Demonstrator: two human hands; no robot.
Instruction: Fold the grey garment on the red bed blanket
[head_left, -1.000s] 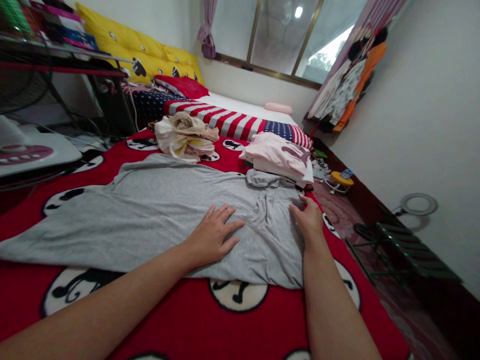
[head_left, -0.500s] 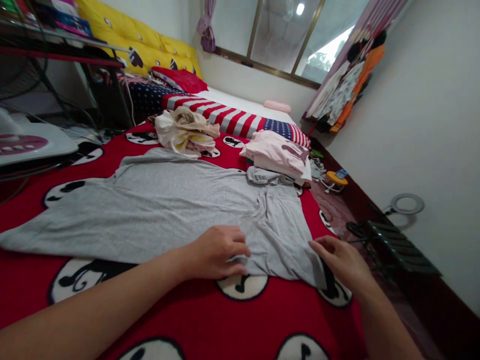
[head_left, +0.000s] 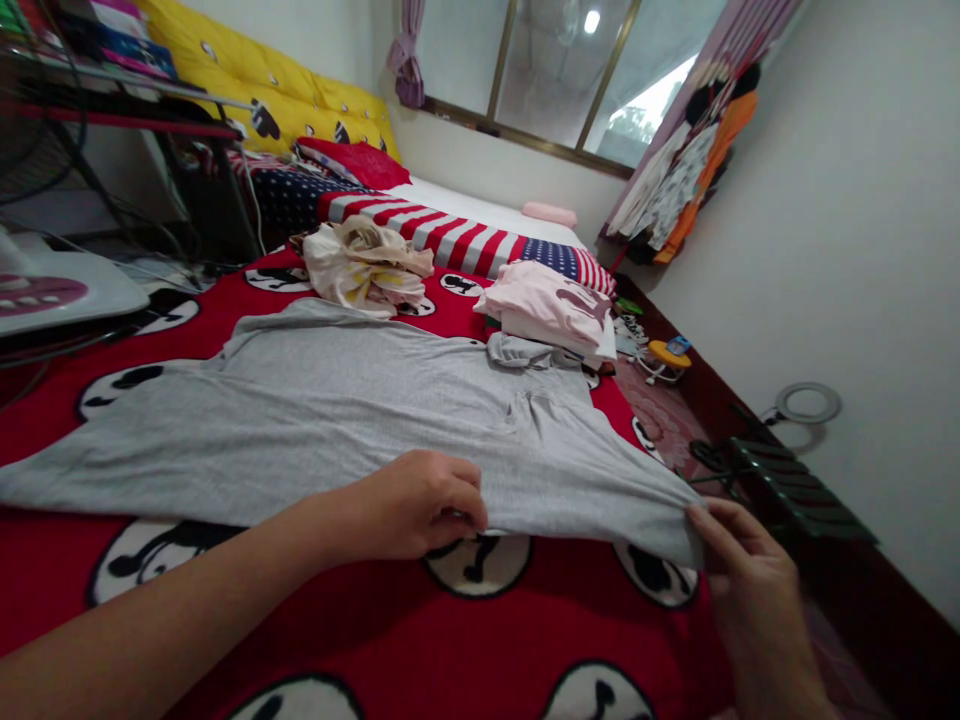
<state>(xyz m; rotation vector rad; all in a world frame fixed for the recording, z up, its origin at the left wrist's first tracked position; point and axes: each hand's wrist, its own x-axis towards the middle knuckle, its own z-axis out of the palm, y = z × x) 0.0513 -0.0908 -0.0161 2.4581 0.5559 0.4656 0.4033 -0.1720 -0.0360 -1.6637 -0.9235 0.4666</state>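
A light grey shirt (head_left: 337, 400) lies spread out on a red blanket (head_left: 450, 640) with round white picture patches. My left hand (head_left: 424, 505) is closed on the shirt's near edge, its fingertips pinching the cloth around the middle. At the right, my right hand (head_left: 746, 555) pinches the corner of the sleeve between thumb and fingers. The cloth between both hands is drawn fairly straight, with creases running toward the right hand. A bunched-up part of the shirt shows at its far side, beside the folded clothes.
Behind the shirt sit a crumpled cream garment (head_left: 367, 265) and a stack of folded clothes (head_left: 551, 310), a pink one on top. An iron-like white appliance (head_left: 60, 285) stands at the left. Beyond the blanket's right edge are a yellow stool (head_left: 667, 355) and a dark slatted rack (head_left: 802, 490).
My right hand has moved right, pulling the sleeve corner outward and smoothing the wrinkled cloth. My left hand has closed its fingers on the near edge.
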